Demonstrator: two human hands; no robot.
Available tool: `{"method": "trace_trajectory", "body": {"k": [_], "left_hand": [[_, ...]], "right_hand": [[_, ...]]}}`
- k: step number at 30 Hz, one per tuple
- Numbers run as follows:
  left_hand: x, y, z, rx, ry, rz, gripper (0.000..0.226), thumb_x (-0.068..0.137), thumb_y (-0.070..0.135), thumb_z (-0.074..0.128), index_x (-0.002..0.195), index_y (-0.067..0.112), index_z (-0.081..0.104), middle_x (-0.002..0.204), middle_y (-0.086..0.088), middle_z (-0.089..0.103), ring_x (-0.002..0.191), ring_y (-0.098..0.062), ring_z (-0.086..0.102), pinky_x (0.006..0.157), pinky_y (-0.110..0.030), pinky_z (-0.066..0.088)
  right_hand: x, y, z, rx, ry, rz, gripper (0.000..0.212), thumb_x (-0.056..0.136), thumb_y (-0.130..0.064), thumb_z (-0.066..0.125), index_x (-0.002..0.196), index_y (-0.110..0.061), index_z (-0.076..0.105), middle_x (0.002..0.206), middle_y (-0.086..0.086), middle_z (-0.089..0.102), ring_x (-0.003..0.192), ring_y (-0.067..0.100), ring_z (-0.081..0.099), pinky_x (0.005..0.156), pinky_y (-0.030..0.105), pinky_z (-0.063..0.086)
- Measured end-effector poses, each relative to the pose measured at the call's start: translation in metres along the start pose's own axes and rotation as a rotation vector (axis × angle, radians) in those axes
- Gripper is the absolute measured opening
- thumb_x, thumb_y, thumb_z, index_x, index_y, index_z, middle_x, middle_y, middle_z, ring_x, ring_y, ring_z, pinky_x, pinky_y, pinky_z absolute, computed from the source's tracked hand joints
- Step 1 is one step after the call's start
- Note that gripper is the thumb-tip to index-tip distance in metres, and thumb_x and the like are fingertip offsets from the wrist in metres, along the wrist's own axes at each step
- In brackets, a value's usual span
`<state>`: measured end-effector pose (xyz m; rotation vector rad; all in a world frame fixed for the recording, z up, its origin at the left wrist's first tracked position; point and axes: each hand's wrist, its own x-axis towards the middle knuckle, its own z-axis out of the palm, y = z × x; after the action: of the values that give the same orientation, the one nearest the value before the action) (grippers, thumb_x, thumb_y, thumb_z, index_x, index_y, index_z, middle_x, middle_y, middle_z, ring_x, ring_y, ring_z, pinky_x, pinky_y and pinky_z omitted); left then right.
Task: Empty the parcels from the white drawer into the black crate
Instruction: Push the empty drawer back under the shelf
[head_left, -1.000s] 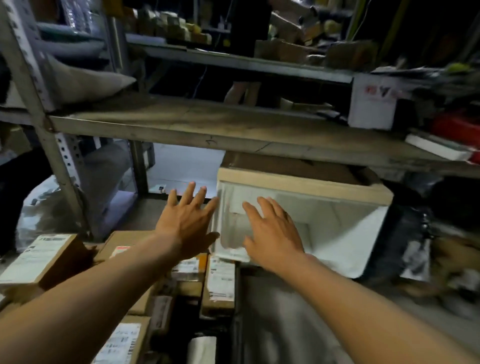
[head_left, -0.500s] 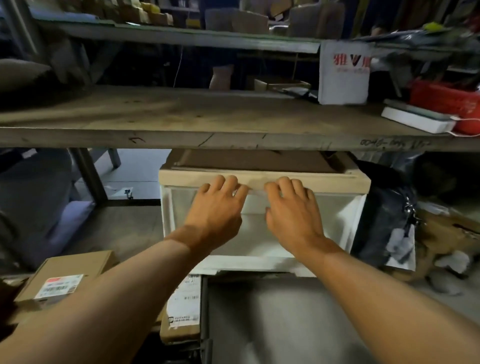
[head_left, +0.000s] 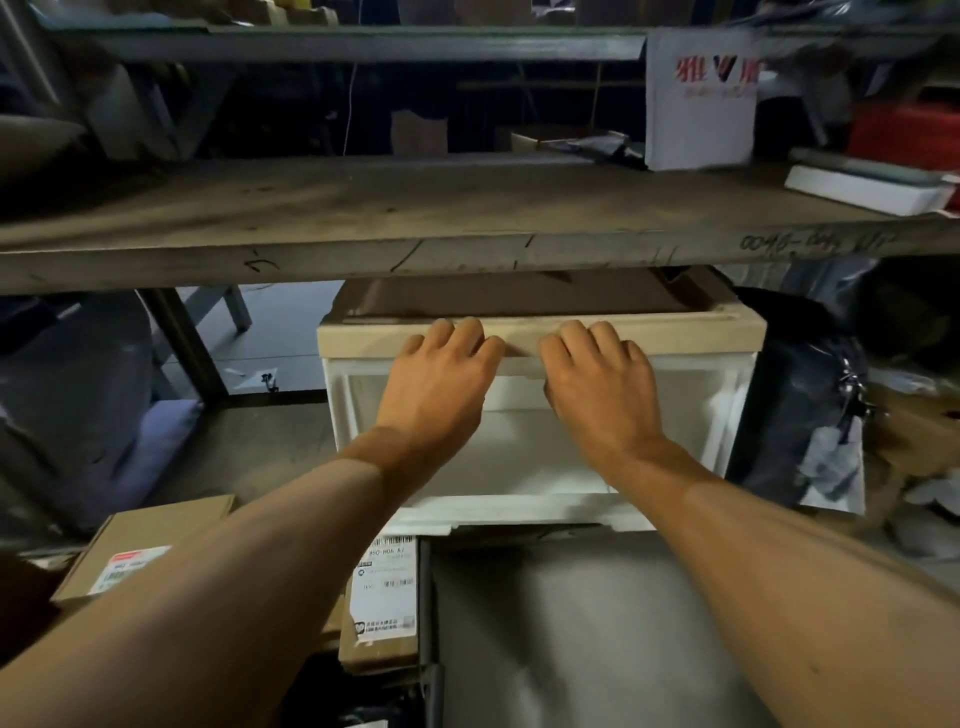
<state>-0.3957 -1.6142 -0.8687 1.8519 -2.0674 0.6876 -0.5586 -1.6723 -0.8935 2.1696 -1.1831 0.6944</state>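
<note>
The white drawer (head_left: 540, 410) sits at the centre of the view, tucked under a worn wooden shelf (head_left: 363, 228) and capped by a tan wooden top (head_left: 717, 332) with a dark brown panel (head_left: 519, 299) lying on it. Both hands reach its upper front edge side by side. The left hand (head_left: 441, 382) lies at about 11 o'clock of the drawer front, its fingers curled over the top lip; the right hand (head_left: 597, 387) is just beside it at about 1 o'clock, fingers hooked over the same lip — the two are close but not touching. Whether the fingertips grip behind the lip cannot be told, since they fold out of sight.

Below the drawer, at 6 o'clock, a dark-rimmed crate (head_left: 426, 623) shows a grey inside. To its left, touching its wall, stands a cardboard parcel (head_left: 384, 597) with a white printed label. Further out at 8 o'clock lies another cardboard box (head_left: 150, 540) bearing a red-and-white label, partly hidden by the left forearm.

On the shelf at 1 o'clock a white box with red lettering (head_left: 698, 104) stands upright; a flat white box (head_left: 862, 189) lies at 2 o'clock near a red bin (head_left: 904, 130). Black plastic bags (head_left: 789, 405) crowd the drawer's right side.
</note>
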Motion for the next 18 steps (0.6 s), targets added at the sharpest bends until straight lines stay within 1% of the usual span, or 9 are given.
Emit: {"method": "trace_trajectory", "body": {"k": [2,4,6,8,10,11,13,16,18], "left_hand": [[-0.006,0.001,-0.011,-0.009,-0.065,-0.036,0.039,0.086,0.006,0.055,0.123,0.015,0.057,0.113,-0.008,0.057,0.100,-0.030,0.054,0.078,-0.039,0.045],[-0.016,0.001,-0.023,-0.016,-0.151,-0.067,0.040,0.090,0.009,0.050,0.129,0.016,0.051,0.121,-0.008,0.055,0.109,-0.030,0.052,0.086,-0.039,0.047],[-0.031,0.001,-0.036,-0.012,-0.203,-0.096,0.036,0.092,0.011,0.048,0.128,0.015,0.050,0.122,-0.008,0.055,0.110,-0.029,0.053,0.086,-0.039,0.049],[-0.046,0.004,-0.049,-0.006,-0.230,-0.105,0.033,0.093,0.013,0.048,0.125,0.015,0.051,0.122,-0.008,0.054,0.111,-0.029,0.053,0.086,-0.039,0.048],[-0.061,0.009,-0.063,-0.020,-0.247,-0.105,0.031,0.093,0.012,0.047,0.124,0.014,0.051,0.121,-0.008,0.055,0.111,-0.028,0.052,0.087,-0.038,0.047],[-0.068,0.011,-0.069,-0.026,-0.246,-0.098,0.031,0.093,0.013,0.048,0.124,0.014,0.051,0.122,-0.008,0.055,0.112,-0.027,0.052,0.087,-0.037,0.046],[-0.082,0.016,-0.079,-0.037,-0.237,-0.080,0.031,0.094,0.014,0.049,0.125,0.014,0.051,0.122,-0.008,0.056,0.113,-0.026,0.052,0.087,-0.036,0.046],[-0.101,0.021,-0.091,-0.063,-0.235,-0.076,0.033,0.095,0.015,0.051,0.128,0.014,0.051,0.124,-0.007,0.057,0.114,-0.025,0.052,0.089,-0.034,0.046],[-0.111,0.025,-0.098,-0.082,-0.243,-0.085,0.035,0.095,0.016,0.052,0.130,0.014,0.051,0.125,-0.007,0.056,0.116,-0.025,0.052,0.090,-0.034,0.046]], "right_hand": [[-0.012,-0.001,-0.011,0.075,0.028,-0.036,0.022,0.072,-0.004,0.069,0.090,-0.012,0.058,0.086,0.008,0.059,0.079,0.030,0.058,0.062,0.039,0.049],[-0.026,-0.002,-0.024,0.130,0.051,-0.060,0.021,0.068,-0.007,0.063,0.088,-0.011,0.057,0.080,0.008,0.060,0.074,0.031,0.058,0.059,0.037,0.048],[-0.040,-0.004,-0.039,0.157,0.034,-0.070,0.019,0.065,-0.009,0.056,0.084,-0.012,0.055,0.074,0.007,0.057,0.068,0.030,0.055,0.053,0.035,0.043],[-0.049,-0.005,-0.054,0.198,-0.026,-0.072,0.024,0.061,-0.008,0.061,0.084,-0.012,0.055,0.073,0.005,0.056,0.066,0.030,0.053,0.050,0.034,0.039],[-0.058,-0.006,-0.070,0.232,-0.105,-0.097,0.032,0.059,-0.009,0.069,0.089,-0.012,0.058,0.078,0.004,0.059,0.069,0.030,0.056,0.051,0.033,0.042],[-0.061,-0.006,-0.077,0.241,-0.144,-0.122,0.033,0.060,-0.011,0.069,0.092,-0.012,0.059,0.082,0.003,0.061,0.072,0.029,0.058,0.053,0.033,0.044],[-0.068,-0.007,-0.091,0.246,-0.212,-0.170,0.034,0.063,-0.015,0.067,0.097,-0.014,0.061,0.088,0.003,0.062,0.077,0.028,0.059,0.056,0.033,0.045],[-0.078,-0.008,-0.108,0.257,-0.261,-0.215,0.033,0.063,-0.018,0.065,0.096,-0.013,0.064,0.089,0.004,0.063,0.077,0.027,0.059,0.057,0.033,0.043],[-0.085,-0.010,-0.117,0.255,-0.293,-0.227,0.033,0.067,-0.019,0.062,0.099,-0.012,0.065,0.093,0.004,0.062,0.080,0.027,0.058,0.058,0.032,0.042]]}}
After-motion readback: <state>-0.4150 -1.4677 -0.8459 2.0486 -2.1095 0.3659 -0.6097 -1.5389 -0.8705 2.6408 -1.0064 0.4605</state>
